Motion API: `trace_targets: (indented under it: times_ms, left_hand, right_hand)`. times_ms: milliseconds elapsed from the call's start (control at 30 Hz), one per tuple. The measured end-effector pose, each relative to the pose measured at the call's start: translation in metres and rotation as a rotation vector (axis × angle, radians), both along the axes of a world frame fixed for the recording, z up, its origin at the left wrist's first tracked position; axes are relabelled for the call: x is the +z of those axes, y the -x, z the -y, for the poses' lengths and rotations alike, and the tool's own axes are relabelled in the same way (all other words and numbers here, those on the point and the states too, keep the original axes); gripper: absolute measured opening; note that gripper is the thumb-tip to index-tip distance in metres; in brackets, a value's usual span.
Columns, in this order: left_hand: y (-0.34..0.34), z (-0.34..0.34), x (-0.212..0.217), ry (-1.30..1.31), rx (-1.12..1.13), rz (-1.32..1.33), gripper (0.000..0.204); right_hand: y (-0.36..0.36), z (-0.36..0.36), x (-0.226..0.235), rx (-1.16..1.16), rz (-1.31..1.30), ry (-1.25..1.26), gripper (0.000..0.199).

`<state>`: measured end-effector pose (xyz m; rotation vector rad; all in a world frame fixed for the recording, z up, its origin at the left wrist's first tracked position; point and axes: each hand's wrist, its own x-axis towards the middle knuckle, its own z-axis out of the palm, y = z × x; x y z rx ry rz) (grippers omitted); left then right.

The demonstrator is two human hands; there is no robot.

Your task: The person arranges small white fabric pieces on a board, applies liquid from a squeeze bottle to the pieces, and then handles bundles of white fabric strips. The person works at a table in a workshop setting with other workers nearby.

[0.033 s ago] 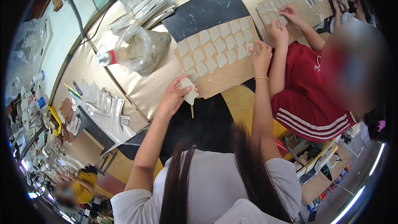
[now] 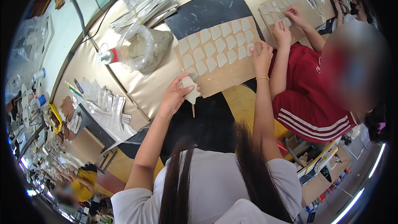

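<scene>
A tan board (image 2: 215,81) lies before me, with rows of small pale four-sided pieces (image 2: 210,49) spread over it. At its near left corner, my left hand (image 2: 176,96) is closed around a small stack of loose pale pieces (image 2: 190,89). A thin yellowish stick (image 2: 193,111) pokes out below that hand; its other end is hidden. My right hand (image 2: 263,58) is at the board's right edge, its thumb and fingers closed on a pale piece (image 2: 250,49) at the end of the nearest row. The fingers partly cover that piece.
A dark sheet (image 2: 203,10) extends behind the board. To the left are an open plastic bag (image 2: 143,52) of pale pieces, a white-and-red bottle (image 2: 107,56) and bundled strips (image 2: 155,10). At right, a person in red (image 2: 302,74) handles pieces on another board (image 2: 269,9).
</scene>
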<state>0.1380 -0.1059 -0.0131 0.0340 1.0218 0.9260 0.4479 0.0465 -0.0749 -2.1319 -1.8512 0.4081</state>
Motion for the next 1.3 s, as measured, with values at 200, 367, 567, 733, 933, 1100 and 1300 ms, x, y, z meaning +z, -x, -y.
trace_targets:
  times_ms: [200, 367, 567, 733, 933, 1100, 1300]
  left_hand:
    - [0.01, -0.004, -0.009, -0.065, -0.031, -0.141, 0.048]
    - [0.005, -0.013, -0.005, -0.077, -0.083, -0.054, 0.042]
    - [0.003, -0.008, -0.006, 0.029, -0.123, 0.221, 0.039]
    - [-0.002, -0.014, -0.003, 0.032, -0.143, 0.083, 0.037]
    - [-0.003, -0.014, -0.001, 0.072, -0.109, 0.097, 0.038]
    - [-0.002, -0.013, 0.0, 0.076, -0.096, 0.098, 0.039]
    - [-0.003, -0.013, -0.002, 0.02, -0.104, 0.101, 0.041]
  right_hand:
    - [0.053, 0.002, 0.031, -0.026, 0.124, -0.026, 0.057]
    - [0.085, 0.037, 0.036, 0.525, -0.814, 0.319, 0.056]
    - [0.116, 0.061, 0.06, 0.732, -1.074, 0.568, 0.02]
    - [0.071, 0.027, 0.045, 0.105, -1.151, 0.41, 0.013]
    - [-0.011, -0.03, 0.004, -0.222, -0.385, 0.051, 0.016]
    - [-0.018, -0.03, -0.008, -0.237, -0.3, 0.115, 0.014]
    - [-0.009, -0.021, -0.008, -0.164, -0.099, 0.05, 0.016]
